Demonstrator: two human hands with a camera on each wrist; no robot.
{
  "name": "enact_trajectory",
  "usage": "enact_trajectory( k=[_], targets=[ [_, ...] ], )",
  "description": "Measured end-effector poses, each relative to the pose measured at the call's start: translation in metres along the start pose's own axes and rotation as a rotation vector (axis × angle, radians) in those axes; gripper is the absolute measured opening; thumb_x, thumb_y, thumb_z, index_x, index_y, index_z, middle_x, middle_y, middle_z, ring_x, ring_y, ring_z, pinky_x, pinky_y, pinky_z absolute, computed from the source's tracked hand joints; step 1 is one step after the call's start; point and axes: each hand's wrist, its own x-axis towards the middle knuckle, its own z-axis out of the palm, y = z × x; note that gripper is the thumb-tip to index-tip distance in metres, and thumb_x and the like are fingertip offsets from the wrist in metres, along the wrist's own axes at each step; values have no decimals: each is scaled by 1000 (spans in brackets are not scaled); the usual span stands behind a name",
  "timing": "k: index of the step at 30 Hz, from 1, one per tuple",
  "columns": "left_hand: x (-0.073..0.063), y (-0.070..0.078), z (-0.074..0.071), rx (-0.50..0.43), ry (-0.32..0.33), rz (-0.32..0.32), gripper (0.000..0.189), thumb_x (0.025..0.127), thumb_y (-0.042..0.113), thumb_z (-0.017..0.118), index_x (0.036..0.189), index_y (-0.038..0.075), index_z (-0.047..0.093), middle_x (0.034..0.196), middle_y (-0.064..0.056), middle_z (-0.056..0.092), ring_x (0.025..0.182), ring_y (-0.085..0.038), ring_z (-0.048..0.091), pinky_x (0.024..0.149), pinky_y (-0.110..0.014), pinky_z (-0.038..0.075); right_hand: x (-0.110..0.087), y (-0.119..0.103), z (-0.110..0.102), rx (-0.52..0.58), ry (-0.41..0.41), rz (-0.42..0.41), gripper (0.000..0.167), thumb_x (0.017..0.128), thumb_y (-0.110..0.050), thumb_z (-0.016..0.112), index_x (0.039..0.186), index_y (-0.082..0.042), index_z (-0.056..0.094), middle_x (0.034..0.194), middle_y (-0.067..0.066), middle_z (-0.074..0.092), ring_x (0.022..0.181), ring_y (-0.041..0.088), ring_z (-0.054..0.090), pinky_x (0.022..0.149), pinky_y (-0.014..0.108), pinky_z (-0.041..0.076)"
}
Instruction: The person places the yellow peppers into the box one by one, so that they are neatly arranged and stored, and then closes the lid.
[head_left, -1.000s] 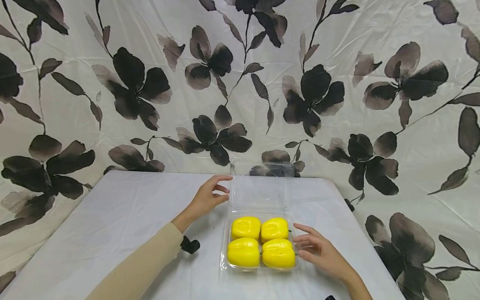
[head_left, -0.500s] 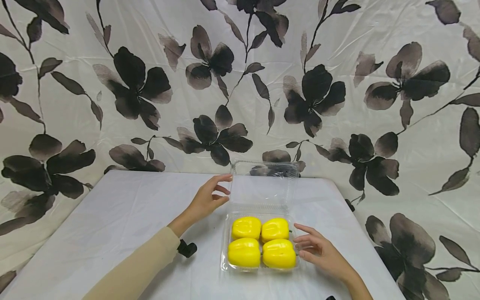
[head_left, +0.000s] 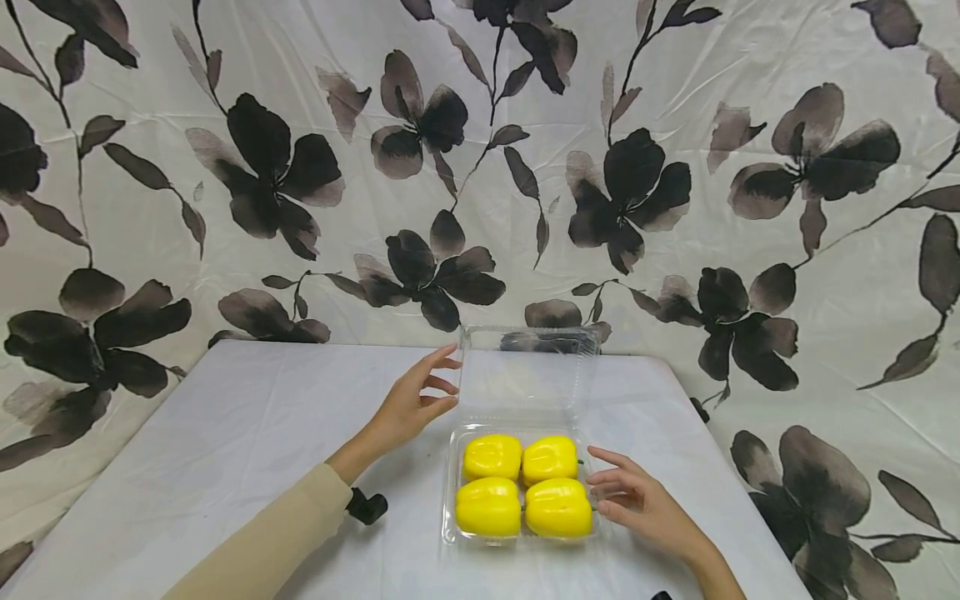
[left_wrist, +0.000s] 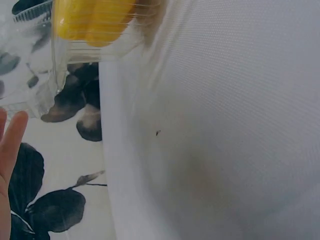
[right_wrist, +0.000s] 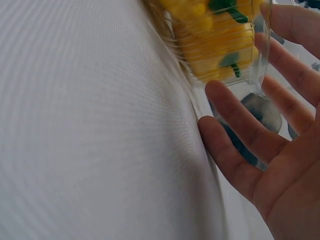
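Several yellow bell peppers (head_left: 487, 507) sit in two rows inside a clear plastic clamshell container (head_left: 448, 500). Its transparent lid (head_left: 525, 379) stands raised at the back. My left hand (head_left: 405, 404) is at the lid's left edge with fingers extended; in the left wrist view the fingertips (left_wrist: 17, 120) meet the lid corner, though firm contact is hard to judge. My right hand (head_left: 645, 504) spreads loosely along the container's right side. Some of its fingertips lie at the rim in the right wrist view, where green stems (right_wrist: 231, 62) show through the plastic wall.
A white cloth (head_left: 225, 467) covers the table. Behind it hangs a flower-printed curtain (head_left: 525, 183), close to the raised lid. A black wrist-worn device (head_left: 367, 506) sits below the left wrist.
The left hand and forearm have shifted slightly left and down, and the fingers have spread a little. The lid has tilted slightly. The right hand, container base and peppers stay put.
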Motion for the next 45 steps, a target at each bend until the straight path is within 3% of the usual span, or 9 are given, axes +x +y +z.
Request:
enact_trajectory(
  k=[14,20,27,34,45],
  targets=[
    [-8,16,-4,-25,-64,25,67,96,4,78,152,26,48,126,-7,65,114,-26,70,93,-35,62,-1,-1,-1,3,0,-6,30,99,-21,77,128,-15,74,166,5,42,116,13,70,98,26,58],
    [-14,23,-3,-8,-67,23,49,97,8,78,139,20,56,126,-6,67,115,-25,70,96,-37,61,-1,0,0,1,4,-1,30,99,-20,77,128,-15,74,166,5,42,115,13,70,98,26,58],
    [-19,26,-1,-4,-43,65,33,96,6,79,123,15,61,120,-3,65,111,-22,68,94,-31,61,-1,2,1,4,2,-11,29,100,-19,76,129,-15,73,166,7,42,115,13,70,97,26,58],
    [-23,30,-1,4,-20,91,29,96,5,79,117,17,62,116,1,64,108,-18,67,94,-30,61,0,1,0,1,2,-13,30,100,-19,76,129,-13,73,166,7,42,115,13,70,97,27,58],
    [-35,33,-1,29,-43,120,28,92,3,82,111,13,64,111,-2,66,106,-21,68,95,-37,61,0,2,-1,10,-8,-43,30,101,-18,75,130,-10,72,167,11,41,116,13,70,98,27,58]
  ],
)
